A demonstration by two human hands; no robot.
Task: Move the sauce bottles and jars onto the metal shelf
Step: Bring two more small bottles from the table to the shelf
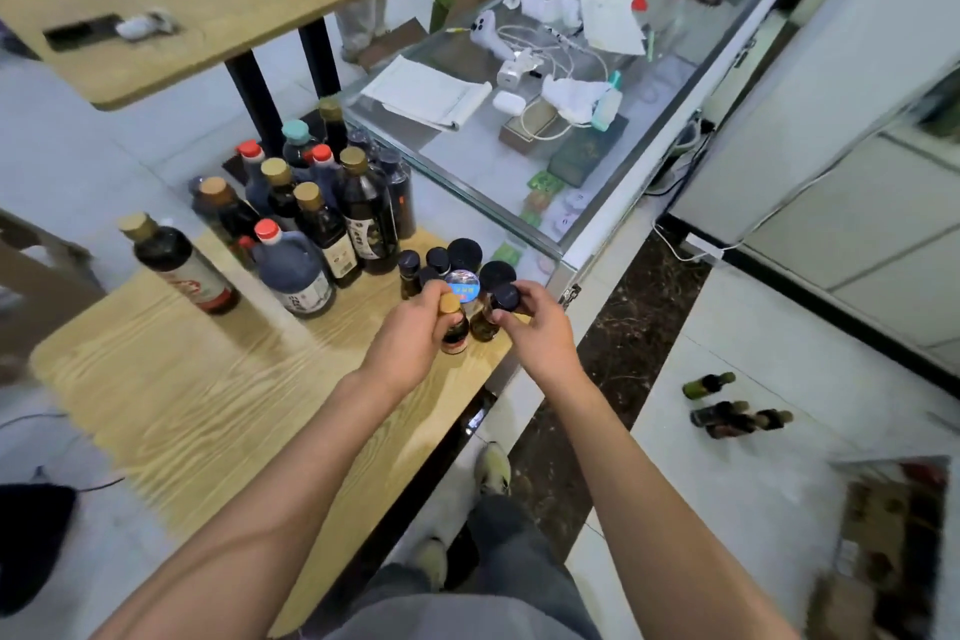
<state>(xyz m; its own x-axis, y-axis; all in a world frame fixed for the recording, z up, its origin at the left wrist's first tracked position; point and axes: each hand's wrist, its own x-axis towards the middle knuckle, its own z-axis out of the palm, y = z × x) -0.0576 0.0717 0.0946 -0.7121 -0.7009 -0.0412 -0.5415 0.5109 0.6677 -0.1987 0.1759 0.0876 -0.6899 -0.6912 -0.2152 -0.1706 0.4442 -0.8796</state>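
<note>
Nearest the camera, two bare forearms reach forward over the near edge of a light wooden table [171,411], with grey trousers and pale shoes visible below on the tiled floor. The left hand [410,343] is curled around a small gold-capped bottle [453,325], gripping it by the neck and shoulder. Just beside it, the right hand [535,327] pinches a small black-capped jar [505,297], fingers wrapped about its lid; a small bottle of amber liquid [485,322] stands between the two hands. Directly behind them sits a cluster of small black-lidded jars [457,257], one topped with a shiny blue-printed seal [461,287]. Farther back on the table stands a crowd of tall dark sauce bottles [332,203] with gold, red and teal caps, and one gold-capped bottle [176,263] stands apart at the left. To the right, several small bottles [732,408] lie on their sides on the white floor. Beyond the table a glass display counter [561,120] holds papers, cables and chargers, and a second wooden table [208,0] stands farthest away.
</note>
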